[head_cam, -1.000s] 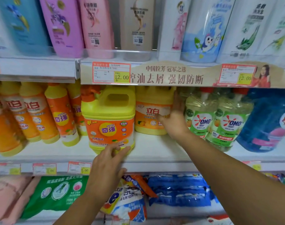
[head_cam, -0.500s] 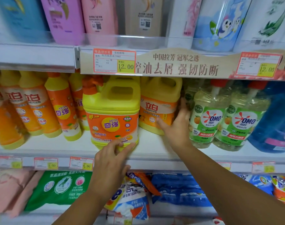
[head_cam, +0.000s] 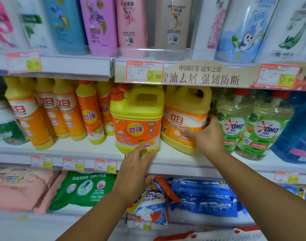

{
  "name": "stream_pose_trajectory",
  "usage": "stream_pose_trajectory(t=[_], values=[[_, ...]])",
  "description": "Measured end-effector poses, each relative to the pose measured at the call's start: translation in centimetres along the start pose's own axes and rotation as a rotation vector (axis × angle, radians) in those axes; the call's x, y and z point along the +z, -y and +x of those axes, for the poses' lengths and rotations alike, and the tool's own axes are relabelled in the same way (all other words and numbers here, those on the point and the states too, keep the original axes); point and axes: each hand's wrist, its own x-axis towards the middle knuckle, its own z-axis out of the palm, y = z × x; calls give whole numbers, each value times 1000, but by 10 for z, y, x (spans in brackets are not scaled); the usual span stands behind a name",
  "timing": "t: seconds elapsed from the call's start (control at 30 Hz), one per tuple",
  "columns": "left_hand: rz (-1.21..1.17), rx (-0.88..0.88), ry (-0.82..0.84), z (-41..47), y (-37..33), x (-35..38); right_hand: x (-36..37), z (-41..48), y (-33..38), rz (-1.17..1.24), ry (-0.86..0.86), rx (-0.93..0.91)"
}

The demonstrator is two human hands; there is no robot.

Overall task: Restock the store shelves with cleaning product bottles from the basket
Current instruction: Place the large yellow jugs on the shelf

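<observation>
On shelf (head_cam: 79,146) — right hand (head_cam: 207,136) (round jug (head_cam: 183,122))

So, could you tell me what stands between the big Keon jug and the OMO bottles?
A second yellow jug, gripped by the right hand, in the head view.

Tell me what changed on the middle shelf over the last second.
The right hand has drawn the right jug forward and tilted it, so its handle now shows beside the left jug. Its hold on that jug's side is unchanged. The left hand still touches the left jug's base; that jug has not moved.
</observation>
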Motion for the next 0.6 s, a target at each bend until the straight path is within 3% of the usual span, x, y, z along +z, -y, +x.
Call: stream_pose_trajectory(t=[0.17,0.3,0.4,0.5,0.6], values=[[-142,-106,163,-13,-21,-21,-42,-33,19,8,65,14],[-322,-167,195,-18,-45,-47,-81,-63,37,145,167,78],[-614,-272,259,-20,-67,-67,-106,-96,35,185,264,136],[-1001,-399,405,-26,-91,-79,-126,-130,24,259,366,207],[-1222,-475,580,-41,-103,-73,-139,-160,8,352,456,265]])
